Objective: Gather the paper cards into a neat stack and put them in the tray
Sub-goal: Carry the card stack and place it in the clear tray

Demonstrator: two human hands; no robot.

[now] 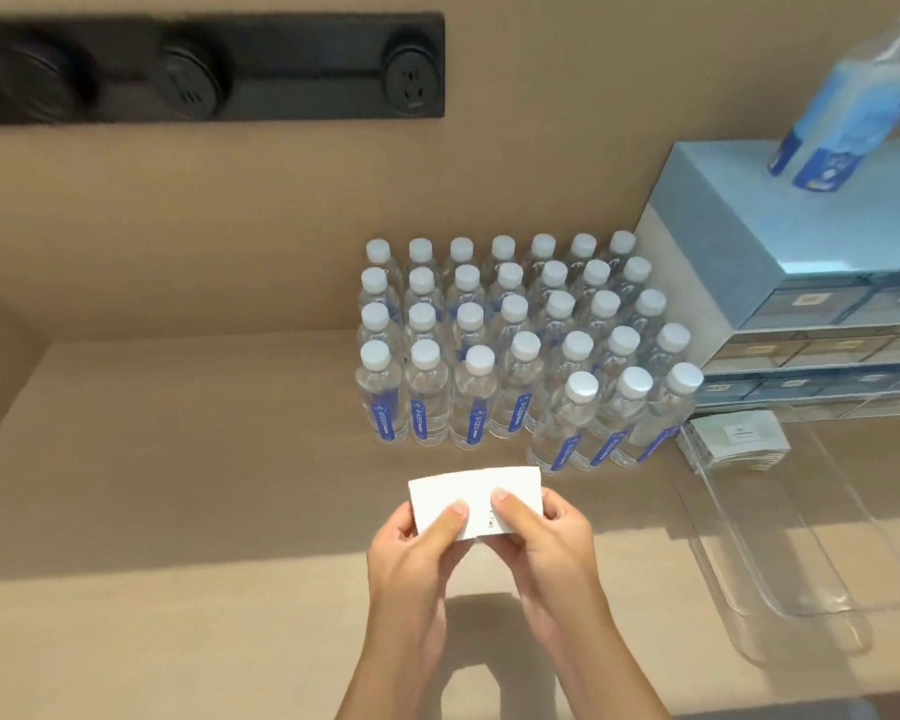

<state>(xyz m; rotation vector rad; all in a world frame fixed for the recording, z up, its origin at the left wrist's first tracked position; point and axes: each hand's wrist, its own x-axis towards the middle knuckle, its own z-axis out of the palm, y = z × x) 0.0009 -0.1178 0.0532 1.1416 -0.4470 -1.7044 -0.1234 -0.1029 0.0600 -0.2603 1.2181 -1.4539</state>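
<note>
Head view surface: beige counter, water bottles at centre.
Tray: clear, lower right; card stack at its far end.
Hands: left hand and right hand pinching white cards.

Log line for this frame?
both hands: left hand, right hand grip paper cards above table | tray: right, holds earlier stack

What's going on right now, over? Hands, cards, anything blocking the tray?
Left hand and right hand both gripping the white cards above the counter. Clear tray to the right, cards not yet in. Path clear; water bottles behind.
</note>
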